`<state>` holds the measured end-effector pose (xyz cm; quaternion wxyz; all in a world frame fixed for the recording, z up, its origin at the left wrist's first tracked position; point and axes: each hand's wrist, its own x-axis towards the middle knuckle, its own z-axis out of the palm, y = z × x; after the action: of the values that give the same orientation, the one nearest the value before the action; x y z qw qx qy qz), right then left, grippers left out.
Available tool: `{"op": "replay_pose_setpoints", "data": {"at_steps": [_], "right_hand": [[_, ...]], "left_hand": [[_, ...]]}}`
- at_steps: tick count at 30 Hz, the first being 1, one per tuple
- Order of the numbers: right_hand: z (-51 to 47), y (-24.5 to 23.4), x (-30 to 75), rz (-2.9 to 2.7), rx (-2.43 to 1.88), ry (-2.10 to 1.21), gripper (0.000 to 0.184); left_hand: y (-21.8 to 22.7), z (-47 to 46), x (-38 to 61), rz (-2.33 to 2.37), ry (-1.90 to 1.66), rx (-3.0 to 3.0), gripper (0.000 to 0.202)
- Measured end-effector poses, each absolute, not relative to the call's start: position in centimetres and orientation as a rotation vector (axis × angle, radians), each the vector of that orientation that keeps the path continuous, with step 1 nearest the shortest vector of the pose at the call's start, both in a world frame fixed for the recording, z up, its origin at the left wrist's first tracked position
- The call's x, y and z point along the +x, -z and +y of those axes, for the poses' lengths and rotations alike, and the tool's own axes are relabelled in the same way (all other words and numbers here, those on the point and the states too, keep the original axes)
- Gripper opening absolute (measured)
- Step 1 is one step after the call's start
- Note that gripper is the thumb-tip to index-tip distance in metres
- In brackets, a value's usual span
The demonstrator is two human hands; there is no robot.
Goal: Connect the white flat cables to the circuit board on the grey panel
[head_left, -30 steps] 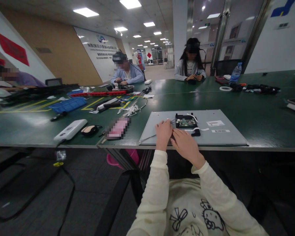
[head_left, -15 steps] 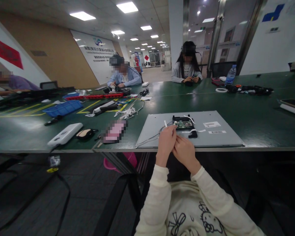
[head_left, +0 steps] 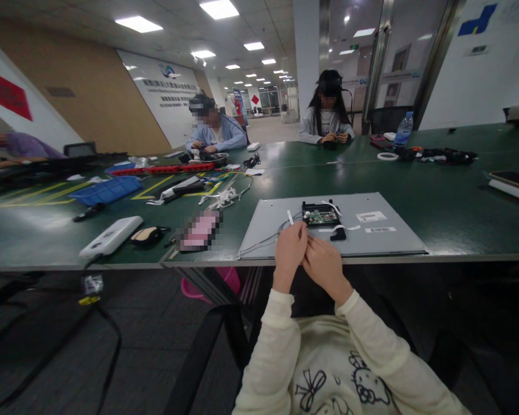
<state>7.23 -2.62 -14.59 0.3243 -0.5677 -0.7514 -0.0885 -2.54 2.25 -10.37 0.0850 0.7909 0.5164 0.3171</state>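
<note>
A flat grey display panel (head_left: 393, 242) lies back side up at the table's near edge. On it sits a black frame with a green circuit board (head_left: 322, 216), with white ribbon strips (head_left: 350, 228) trailing from it. My left hand (head_left: 289, 251) is closed in a pinch over the panel's front edge. Pressed against it, my right hand (head_left: 324, 262) also has its fingers closed. What the fingertips hold is hidden. Grey cables (head_left: 259, 245) run across the panel behind my left hand, and a small white strip (head_left: 290, 217) sticks up just beyond it.
To the left lie a pink phone (head_left: 199, 230), a black and beige mouse (head_left: 149, 235), a white power bank (head_left: 111, 236) and a blue tray (head_left: 106, 190). A water bottle (head_left: 403, 129) stands far right. Two people sit across the table; another is far left.
The view has shifted slightly. My hands stay together at the panel's front edge, nearly in the same pose; the panel and board have not visibly moved on the table.
</note>
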Motion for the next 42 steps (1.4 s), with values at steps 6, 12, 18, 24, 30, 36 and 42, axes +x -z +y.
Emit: {"op": "replay_pose_setpoints", "data": {"at_steps": [6, 12, 18, 24, 30, 36, 42], "right_hand": [[-2.65, 14.68, 7.21, -1.976, -1.5, 0.231, 0.038], [-2.66, 14.65, 7.22, -1.98, -1.505, 0.235, 0.038], [-2.66, 14.68, 7.18, -1.988, -1.512, 0.232, 0.038], [-2.8, 14.55, 7.2, -1.996, -1.521, 0.235, 0.039], [-2.89, 14.29, 7.38, -2.023, -1.54, 0.206, 0.04], [-2.96, 14.17, 7.36, -2.035, -1.511, 0.203, 0.039], [-3.13, 14.02, 7.92, -2.091, -1.439, 0.222, 0.04]], "left_hand": [[10.36, 2.18, -2.64, 1.543, -0.953, 2.368, 0.028], [10.53, 2.27, -2.73, 1.544, -0.956, 2.372, 0.028], [10.2, 2.07, -2.61, 1.576, -0.911, 2.354, 0.029], [10.11, 1.92, -2.6, 1.558, -0.946, 2.352, 0.028], [10.26, 1.99, -2.69, 1.566, -0.933, 2.363, 0.029], [10.36, 2.07, -2.69, 1.568, -0.927, 2.373, 0.027], [10.11, 1.48, -2.77, 1.589, -0.851, 2.449, 0.028]]}}
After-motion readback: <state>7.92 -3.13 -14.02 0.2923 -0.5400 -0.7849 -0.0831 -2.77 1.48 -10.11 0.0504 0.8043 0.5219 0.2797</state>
